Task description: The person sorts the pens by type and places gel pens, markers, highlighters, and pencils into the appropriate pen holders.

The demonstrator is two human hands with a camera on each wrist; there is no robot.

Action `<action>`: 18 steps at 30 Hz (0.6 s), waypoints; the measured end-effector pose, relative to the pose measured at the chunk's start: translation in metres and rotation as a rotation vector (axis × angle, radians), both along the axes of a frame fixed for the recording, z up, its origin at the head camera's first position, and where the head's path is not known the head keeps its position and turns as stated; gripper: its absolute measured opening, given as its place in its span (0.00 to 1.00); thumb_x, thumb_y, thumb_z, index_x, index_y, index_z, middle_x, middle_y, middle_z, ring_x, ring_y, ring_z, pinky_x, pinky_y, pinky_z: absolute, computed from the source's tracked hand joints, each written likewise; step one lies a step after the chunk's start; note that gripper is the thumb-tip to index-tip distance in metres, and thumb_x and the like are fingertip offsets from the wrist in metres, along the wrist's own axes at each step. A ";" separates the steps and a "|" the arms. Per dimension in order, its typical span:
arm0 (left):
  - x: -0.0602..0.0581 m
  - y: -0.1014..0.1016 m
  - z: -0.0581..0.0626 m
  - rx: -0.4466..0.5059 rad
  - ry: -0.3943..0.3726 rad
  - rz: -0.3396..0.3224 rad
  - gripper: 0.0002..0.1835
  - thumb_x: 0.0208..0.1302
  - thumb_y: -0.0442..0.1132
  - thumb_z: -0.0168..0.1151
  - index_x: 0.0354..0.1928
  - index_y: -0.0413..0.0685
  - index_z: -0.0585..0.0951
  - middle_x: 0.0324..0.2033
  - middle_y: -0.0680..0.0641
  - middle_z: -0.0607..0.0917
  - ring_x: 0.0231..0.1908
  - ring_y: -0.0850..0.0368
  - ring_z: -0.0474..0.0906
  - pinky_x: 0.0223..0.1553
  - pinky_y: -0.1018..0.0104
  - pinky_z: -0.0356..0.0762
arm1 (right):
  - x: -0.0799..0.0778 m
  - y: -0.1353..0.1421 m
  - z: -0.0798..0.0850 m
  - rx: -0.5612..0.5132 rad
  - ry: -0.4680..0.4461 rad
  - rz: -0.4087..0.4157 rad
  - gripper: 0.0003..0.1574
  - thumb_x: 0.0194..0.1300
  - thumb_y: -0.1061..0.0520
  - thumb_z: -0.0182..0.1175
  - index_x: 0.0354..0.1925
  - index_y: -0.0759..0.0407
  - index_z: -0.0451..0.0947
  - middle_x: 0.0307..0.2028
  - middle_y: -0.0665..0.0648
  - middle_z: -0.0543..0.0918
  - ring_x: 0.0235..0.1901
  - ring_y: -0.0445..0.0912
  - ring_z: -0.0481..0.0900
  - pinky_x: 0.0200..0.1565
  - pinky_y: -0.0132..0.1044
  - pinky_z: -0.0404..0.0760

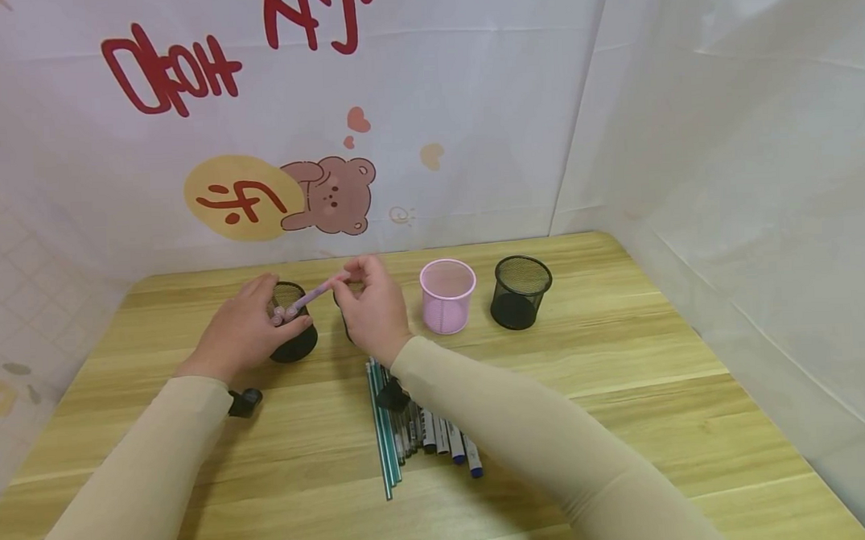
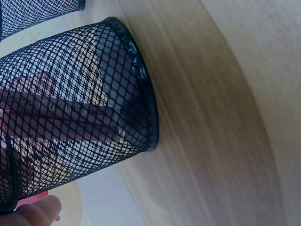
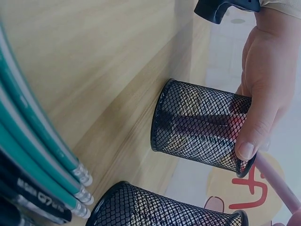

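My left hand (image 1: 242,327) grips the leftmost black mesh pen cup (image 1: 296,345), its thumb lying over the rim in the right wrist view. Pale pink pens (image 2: 70,126) stand inside this cup, seen through the mesh in the left wrist view. Between the fingertips of my right hand (image 1: 376,309) a pale purple-pink pen (image 1: 310,295) is pinched. It slants down to the left, its lower end at the cup's mouth. A second black mesh cup (image 3: 155,207) is mostly hidden behind my right hand in the head view.
Farther right along the back stand a pink mesh cup (image 1: 447,311) and another black mesh cup (image 1: 515,308). Teal pencils (image 1: 382,441), dark pens and white markers (image 1: 457,443) lie in a row, partly under my right forearm. Printed white curtains rise behind the table (image 1: 625,358).
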State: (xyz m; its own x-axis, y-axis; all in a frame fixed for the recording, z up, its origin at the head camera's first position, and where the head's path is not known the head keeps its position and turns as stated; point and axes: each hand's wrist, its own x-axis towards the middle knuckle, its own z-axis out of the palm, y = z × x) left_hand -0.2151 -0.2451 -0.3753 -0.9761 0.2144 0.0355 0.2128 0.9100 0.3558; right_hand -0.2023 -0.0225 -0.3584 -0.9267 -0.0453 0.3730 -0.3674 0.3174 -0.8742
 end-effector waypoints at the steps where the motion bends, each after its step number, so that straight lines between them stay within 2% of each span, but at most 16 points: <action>1: 0.000 0.000 0.000 0.000 0.001 0.000 0.60 0.65 0.78 0.56 0.80 0.35 0.58 0.79 0.29 0.60 0.76 0.27 0.60 0.73 0.27 0.62 | 0.000 0.000 0.000 0.007 0.002 -0.003 0.15 0.75 0.58 0.65 0.54 0.61 0.75 0.48 0.58 0.91 0.27 0.34 0.77 0.28 0.23 0.74; 6: 0.000 0.000 0.000 0.000 -0.004 0.005 0.60 0.65 0.78 0.56 0.80 0.35 0.57 0.79 0.29 0.59 0.76 0.25 0.59 0.73 0.26 0.61 | 0.001 -0.001 0.000 0.063 -0.025 -0.015 0.14 0.76 0.55 0.65 0.54 0.59 0.78 0.48 0.55 0.91 0.32 0.37 0.80 0.31 0.24 0.76; 14: -0.001 0.000 -0.002 -0.002 -0.015 0.011 0.61 0.66 0.78 0.56 0.82 0.35 0.54 0.80 0.29 0.57 0.77 0.24 0.57 0.74 0.26 0.59 | 0.004 0.000 0.002 0.154 -0.072 0.069 0.13 0.77 0.54 0.63 0.56 0.54 0.83 0.50 0.52 0.91 0.47 0.41 0.86 0.45 0.27 0.81; 18: -0.001 0.001 -0.002 0.001 -0.003 0.010 0.61 0.66 0.76 0.57 0.81 0.34 0.54 0.80 0.28 0.58 0.77 0.25 0.57 0.74 0.27 0.59 | 0.004 0.000 0.002 0.164 -0.073 0.080 0.13 0.78 0.54 0.62 0.57 0.54 0.83 0.51 0.51 0.91 0.49 0.40 0.87 0.48 0.27 0.83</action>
